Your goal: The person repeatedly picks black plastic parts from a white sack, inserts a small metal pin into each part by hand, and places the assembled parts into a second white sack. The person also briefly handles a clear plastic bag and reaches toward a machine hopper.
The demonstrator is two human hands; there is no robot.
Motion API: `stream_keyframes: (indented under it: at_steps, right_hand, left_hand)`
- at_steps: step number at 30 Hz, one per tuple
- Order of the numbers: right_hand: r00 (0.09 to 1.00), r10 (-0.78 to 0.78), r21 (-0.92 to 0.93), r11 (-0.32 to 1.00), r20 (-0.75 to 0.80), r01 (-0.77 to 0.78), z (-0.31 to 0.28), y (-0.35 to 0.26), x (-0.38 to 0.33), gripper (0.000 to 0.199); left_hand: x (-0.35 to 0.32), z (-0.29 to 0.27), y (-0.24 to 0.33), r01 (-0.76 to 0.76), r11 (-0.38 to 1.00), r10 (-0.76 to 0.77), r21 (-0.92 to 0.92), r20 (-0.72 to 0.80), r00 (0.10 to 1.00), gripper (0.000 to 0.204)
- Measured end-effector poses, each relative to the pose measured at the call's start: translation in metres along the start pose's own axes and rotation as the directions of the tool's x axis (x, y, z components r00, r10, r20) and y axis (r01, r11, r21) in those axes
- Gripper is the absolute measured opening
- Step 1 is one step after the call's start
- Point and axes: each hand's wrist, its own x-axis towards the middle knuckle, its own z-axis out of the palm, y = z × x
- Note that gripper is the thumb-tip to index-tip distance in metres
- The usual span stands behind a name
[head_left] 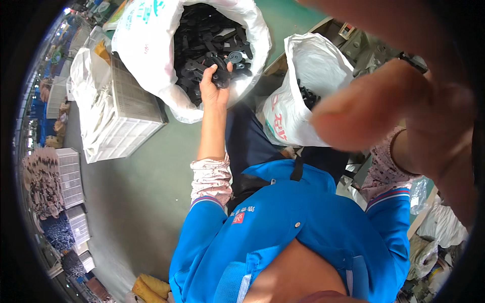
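Note:
My left hand (212,86) reaches into a large white sack (151,45) and is closed around a bunch of black plastic parts (221,70). The sack is filled with many more of the same black parts (202,35). My right hand (404,106) is raised very close to the camera, blurred, with fingers spread and nothing seen in it. A smaller white sack (308,96) with a few black parts (308,96) showing at its mouth stands to the right of the big one, below my right hand.
A white slatted plastic crate (126,116) wrapped in clear film lies left of the big sack. More crates (70,177) and stacked goods line the far left. The floor (136,202) is green. Machinery (364,45) stands at the upper right.

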Motion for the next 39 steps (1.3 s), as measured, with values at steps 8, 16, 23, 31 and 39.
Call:
stream_keyframes:
  at_steps: [8,16,23,31,39]
  right_hand:
    - [0.999,-0.024,-0.003,1.000,-0.048,0.024,-0.040,-0.024,-0.015,0.048]
    - [0.997,-0.003,0.022,1.000,-0.076,0.005,-0.053,-0.031,-0.012,0.055]
    - [1.000,-0.007,0.000,1.000,-0.013,0.007,-0.047,-0.031,-0.012,0.061]
    - [0.990,0.094,0.278,0.959,-0.109,-0.060,-0.037,-0.033,0.009,0.064]
    - [0.820,0.512,0.668,0.707,-0.255,-0.234,0.124,0.112,-0.044,0.056]
  left_hand:
    - [-0.024,0.026,-0.008,0.019,0.996,-0.019,0.083,0.004,1.000,0.048]
    - [-0.030,0.047,-0.015,0.057,0.981,-0.093,0.185,0.191,0.977,0.051]
    - [-0.039,0.061,-0.020,0.074,0.974,-0.132,0.216,0.268,0.954,0.057]
    - [-0.056,0.086,-0.031,0.141,0.972,-0.200,0.189,0.341,0.918,0.062]
    - [-0.080,0.116,-0.054,0.248,0.962,-0.273,0.115,0.425,0.863,0.068]
